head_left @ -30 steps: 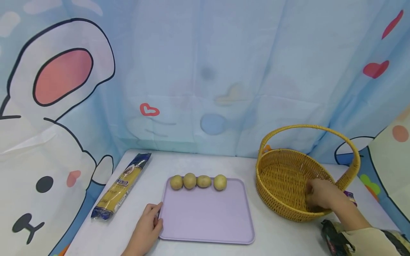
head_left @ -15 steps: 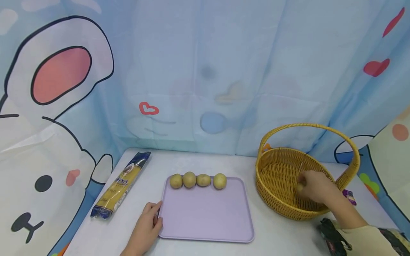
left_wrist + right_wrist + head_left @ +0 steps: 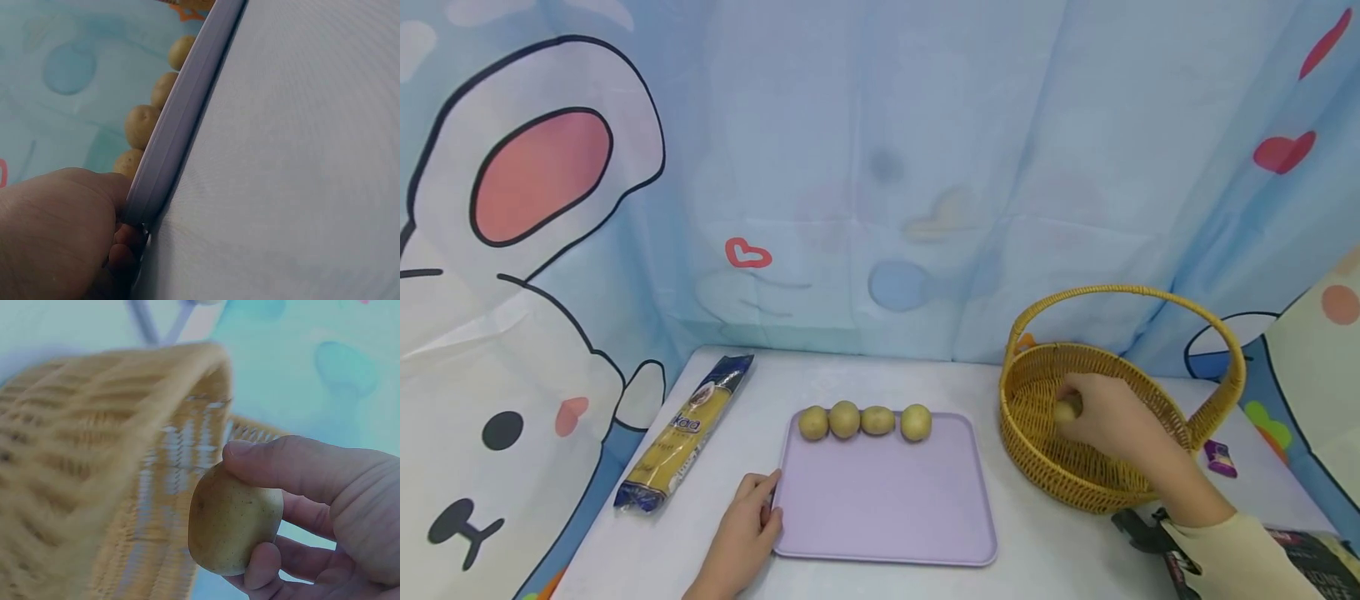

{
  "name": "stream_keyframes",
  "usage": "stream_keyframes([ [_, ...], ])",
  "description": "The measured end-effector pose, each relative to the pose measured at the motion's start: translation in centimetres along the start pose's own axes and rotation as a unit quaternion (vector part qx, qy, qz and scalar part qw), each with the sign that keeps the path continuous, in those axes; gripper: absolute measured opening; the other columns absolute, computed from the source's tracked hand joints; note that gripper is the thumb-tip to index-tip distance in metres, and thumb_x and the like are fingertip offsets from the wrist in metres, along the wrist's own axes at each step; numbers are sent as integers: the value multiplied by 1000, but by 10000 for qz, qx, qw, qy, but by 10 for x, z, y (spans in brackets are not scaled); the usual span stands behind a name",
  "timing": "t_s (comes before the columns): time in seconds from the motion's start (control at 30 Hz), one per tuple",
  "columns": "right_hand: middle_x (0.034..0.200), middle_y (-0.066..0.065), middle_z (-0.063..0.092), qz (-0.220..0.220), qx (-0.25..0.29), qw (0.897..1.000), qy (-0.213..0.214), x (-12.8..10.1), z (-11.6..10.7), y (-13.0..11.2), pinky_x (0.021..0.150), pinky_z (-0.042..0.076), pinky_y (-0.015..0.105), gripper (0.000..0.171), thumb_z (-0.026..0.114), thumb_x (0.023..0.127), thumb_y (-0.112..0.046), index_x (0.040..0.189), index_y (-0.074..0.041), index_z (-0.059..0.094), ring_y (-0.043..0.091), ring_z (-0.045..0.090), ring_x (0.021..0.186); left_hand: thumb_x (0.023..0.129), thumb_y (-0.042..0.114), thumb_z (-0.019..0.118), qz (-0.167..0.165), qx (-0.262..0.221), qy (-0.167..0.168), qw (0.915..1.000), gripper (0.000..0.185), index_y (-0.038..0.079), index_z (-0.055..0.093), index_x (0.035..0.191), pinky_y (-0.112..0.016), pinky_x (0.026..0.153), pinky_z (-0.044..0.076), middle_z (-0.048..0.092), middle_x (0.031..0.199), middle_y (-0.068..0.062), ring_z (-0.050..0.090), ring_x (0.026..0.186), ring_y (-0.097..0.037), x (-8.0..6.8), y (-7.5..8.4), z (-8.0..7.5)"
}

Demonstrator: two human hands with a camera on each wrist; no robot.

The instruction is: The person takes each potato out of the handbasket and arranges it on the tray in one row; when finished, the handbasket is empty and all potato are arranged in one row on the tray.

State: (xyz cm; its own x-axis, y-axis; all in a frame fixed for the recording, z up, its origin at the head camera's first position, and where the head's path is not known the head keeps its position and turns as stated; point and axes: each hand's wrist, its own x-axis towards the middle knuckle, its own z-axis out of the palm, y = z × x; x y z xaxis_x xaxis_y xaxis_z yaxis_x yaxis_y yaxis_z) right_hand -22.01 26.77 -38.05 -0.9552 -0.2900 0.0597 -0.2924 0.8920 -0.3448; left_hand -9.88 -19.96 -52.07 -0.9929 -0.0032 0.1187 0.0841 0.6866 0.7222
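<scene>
Pasta packet (image 3: 681,433) lies far left on our table (image 3: 1045,542). Our left hand (image 3: 741,537) rests at lilac tray (image 3: 883,508) near-left corner, fingers curled on rim. Four potatoes (image 3: 865,422) sit in row along tray's far edge. Our right hand (image 3: 1112,421) grips fifth potato (image 3: 232,519), thumb and fingers clamped round it, above wicker basket (image 3: 1045,462).

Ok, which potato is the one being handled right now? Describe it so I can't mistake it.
Find the yellow wicker basket on the table's right side. Over it, the right hand grips a small tan potato in its fingers. The other four potatoes sit in a row on the lilac tray; this one is held in the air.
</scene>
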Motion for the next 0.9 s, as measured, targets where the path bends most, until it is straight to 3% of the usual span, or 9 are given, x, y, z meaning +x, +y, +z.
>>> stream_keyframes([
  [0.47, 95, 0, 64, -571, 417, 9974, 166, 14, 7, -43, 65, 47, 35, 38, 84, 73, -17, 106, -9, 68, 17, 56, 79, 88, 1, 63, 38, 79, 53, 9999, 50, -8, 50, 136, -20, 60, 43, 47, 103, 0, 44, 70, -4, 1, -5, 0],
  [0.9, 97, 0, 63, -925, 859, 9920, 64, 23, 41, -74, 69, 47, 35, 34, 84, 73, -10, 102, -11, 67, 17, 56, 84, 88, 1, 62, 89, 12, 47, 9999, 50, -8, 50, 136, -20, 59, 44, 47, 103, 0, 45, 69, -4, 1, -2, 1],
])
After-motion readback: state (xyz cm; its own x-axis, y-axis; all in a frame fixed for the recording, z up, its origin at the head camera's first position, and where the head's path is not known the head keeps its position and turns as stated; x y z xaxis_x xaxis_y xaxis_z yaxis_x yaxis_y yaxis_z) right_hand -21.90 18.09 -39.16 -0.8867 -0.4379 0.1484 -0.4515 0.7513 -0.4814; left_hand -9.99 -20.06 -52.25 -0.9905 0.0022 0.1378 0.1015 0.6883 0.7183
